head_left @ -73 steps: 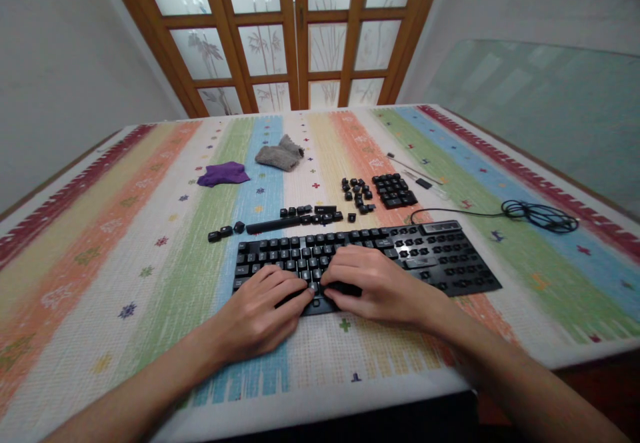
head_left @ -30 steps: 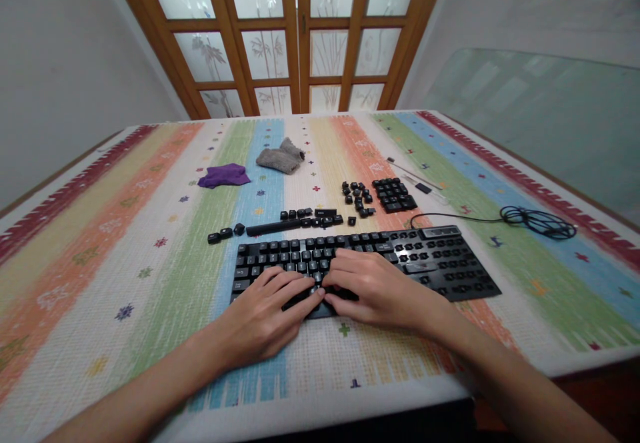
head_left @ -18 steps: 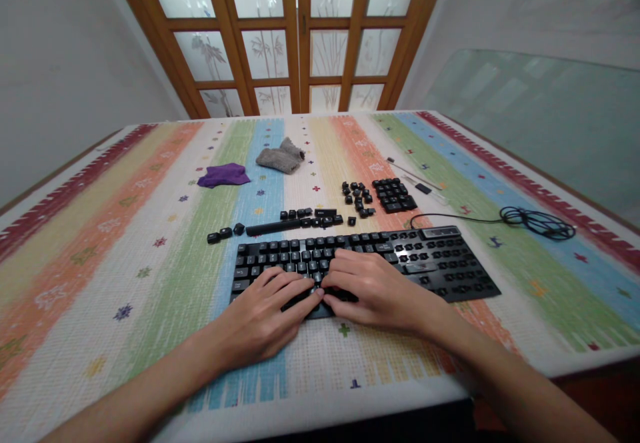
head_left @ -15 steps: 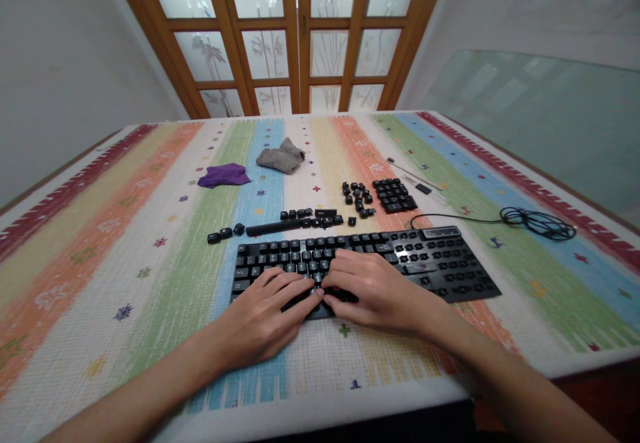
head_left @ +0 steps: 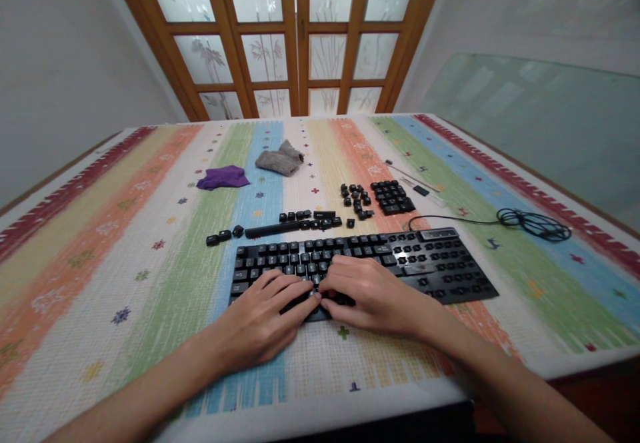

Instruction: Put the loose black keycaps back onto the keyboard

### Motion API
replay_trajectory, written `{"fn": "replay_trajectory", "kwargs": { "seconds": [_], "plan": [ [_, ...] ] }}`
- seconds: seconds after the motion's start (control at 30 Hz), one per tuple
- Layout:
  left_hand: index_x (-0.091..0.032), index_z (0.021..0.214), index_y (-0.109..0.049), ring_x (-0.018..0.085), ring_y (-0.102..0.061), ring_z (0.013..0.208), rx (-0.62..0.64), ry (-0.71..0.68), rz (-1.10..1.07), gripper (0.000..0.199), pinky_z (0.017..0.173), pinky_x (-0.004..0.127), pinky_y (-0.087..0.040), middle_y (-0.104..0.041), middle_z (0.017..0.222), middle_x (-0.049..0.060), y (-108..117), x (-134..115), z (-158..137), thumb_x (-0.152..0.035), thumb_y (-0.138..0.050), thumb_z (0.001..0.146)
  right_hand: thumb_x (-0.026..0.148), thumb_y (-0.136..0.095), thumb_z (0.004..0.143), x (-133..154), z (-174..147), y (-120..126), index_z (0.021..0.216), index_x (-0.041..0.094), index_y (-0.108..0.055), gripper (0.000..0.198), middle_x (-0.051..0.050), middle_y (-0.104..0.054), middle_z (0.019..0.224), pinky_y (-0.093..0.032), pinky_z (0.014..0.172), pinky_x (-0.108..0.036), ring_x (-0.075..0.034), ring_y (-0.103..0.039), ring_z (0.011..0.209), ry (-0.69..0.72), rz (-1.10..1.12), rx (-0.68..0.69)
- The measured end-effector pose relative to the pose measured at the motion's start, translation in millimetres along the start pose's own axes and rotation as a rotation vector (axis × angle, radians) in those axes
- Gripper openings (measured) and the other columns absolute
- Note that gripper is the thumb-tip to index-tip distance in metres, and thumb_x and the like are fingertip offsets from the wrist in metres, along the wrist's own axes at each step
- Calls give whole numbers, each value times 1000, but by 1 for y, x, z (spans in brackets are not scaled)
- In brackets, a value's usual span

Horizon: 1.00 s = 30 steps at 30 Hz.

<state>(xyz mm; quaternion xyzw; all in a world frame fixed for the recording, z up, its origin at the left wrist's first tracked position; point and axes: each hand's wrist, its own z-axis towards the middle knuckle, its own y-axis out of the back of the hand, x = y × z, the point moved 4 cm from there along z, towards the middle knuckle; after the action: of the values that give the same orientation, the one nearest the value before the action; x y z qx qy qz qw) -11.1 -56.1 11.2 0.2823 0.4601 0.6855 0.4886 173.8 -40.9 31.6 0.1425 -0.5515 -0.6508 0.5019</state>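
Note:
A black computer keyboard [head_left: 270,261] lies in front of me, its left and upper keys in place and its right part showing bare key sockets. My left hand [head_left: 267,313] rests over its lower middle, thumb and fingertips drawn together. From the right, my right hand [head_left: 367,293] comes in with curled fingers, its thumb and index tips meeting the left fingertips at one spot among the lower keys. Whatever is between the fingertips is hidden. Behind the keyboard lie a long spacebar [head_left: 273,230] and several loose keycaps [head_left: 356,196]. A block of keycaps [head_left: 391,196] stands in rows.
A purple cloth [head_left: 223,177] and a grey cloth [head_left: 280,160] lie farther back on the striped tablecloth [head_left: 165,283]. The coiled cable [head_left: 535,223] is to the right. Thin tools and a small black piece [head_left: 421,190] lie beyond the keycap block.
Both hands keep nearly the same place and pose on the keyboard. The whole view has shifted slightly; no loose keycap has visibly moved.

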Motion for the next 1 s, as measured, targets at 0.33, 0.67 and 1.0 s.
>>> {"fn": "replay_trajectory", "kwargs": {
  "seconds": [0.33,0.67,1.0],
  "plan": [
    [-13,129,-57,27,-57,112,-4,-3,-2,36,97,46,-46,-65,122,14,-1,0,0,-11,-51,94,19,-64,89,-3,1,-1,90,14,-69,8,-5,-66,79,-42,67,-27,-16,-59,75,-137,62,29],
    [-11,128,-58,27,-58,111,-4,-7,10,35,95,45,-47,-65,120,14,2,-1,3,-10,-51,93,21,-61,90,-2,1,0,90,14,-68,10,-5,-65,80,-40,66,-28,-17,-58,76,-70,-45,80],
    [-10,126,-59,27,-57,112,0,-1,1,33,96,45,-46,-65,120,14,1,-1,2,-11,-49,94,19,-54,93,2,0,-4,85,14,-65,15,-5,-64,78,-39,62,-29,-17,-56,72,-35,-83,57]
  ]
}}
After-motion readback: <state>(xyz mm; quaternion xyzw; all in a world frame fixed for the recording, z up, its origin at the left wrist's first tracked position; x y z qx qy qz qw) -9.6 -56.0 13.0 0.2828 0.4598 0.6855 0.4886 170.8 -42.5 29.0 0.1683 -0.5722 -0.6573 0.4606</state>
